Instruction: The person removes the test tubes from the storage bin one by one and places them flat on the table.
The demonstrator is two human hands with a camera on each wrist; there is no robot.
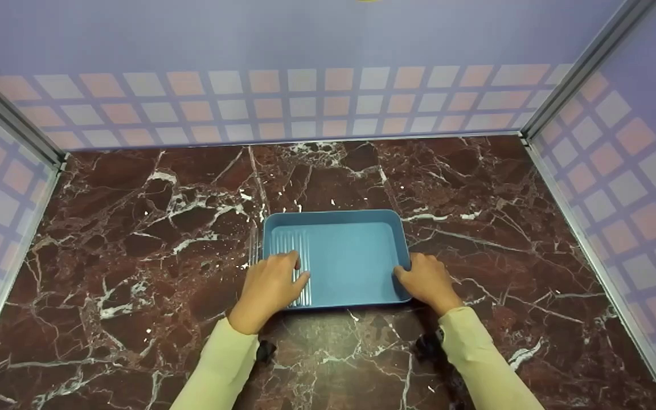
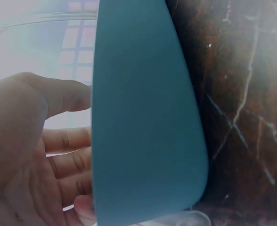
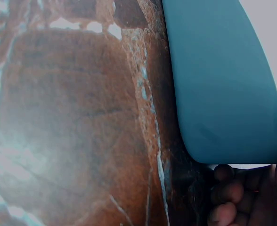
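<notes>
A blue rectangular tray (image 1: 353, 256) lies on the marbled surface; glossy parallel ribs (image 1: 304, 256) run along its left part, and I cannot tell whether they are moulded in or separate clear strips. My left hand (image 1: 268, 290) reaches over the tray's front left corner, thumb and index finger apart above the ribs. In the left wrist view, the tray wall (image 2: 148, 117) hides that hand's fingertips. At the right side, my right hand (image 1: 430, 282) grips the rim, thumb inside. The right wrist view shows its curled fingers (image 3: 230, 193) outside the wall near a corner.
Dark red marble with white veins (image 1: 134, 256) spreads around the tray. Purple checkered panels (image 1: 305, 97) stand behind and at both sides, joined by metal corner strips (image 1: 15, 114). A rounded clear edge (image 2: 195, 217) shows below the tray in the left wrist view; its kind is unclear.
</notes>
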